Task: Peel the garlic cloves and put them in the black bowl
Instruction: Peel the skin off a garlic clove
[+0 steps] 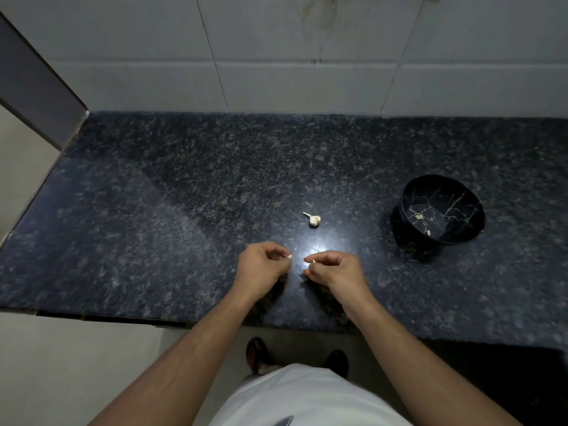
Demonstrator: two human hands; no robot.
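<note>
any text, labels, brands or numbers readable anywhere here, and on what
None. The black bowl bears only gold crack-like veins, no lettering. The counter, the wall tiles and the garlic carry no print, label or number.

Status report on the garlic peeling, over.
Left hand pinching a skin scrap, right hand gripping a garlic clove. Black bowl holds two pieces. Garlic head waiting; path clear.

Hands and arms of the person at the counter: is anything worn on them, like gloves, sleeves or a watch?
Nothing shows on them. The left hand and right hand are bare, with no gloves, and I see no rings. Both forearms are bare to the frame's bottom edge, with no sleeve, watch or band in view.
</note>
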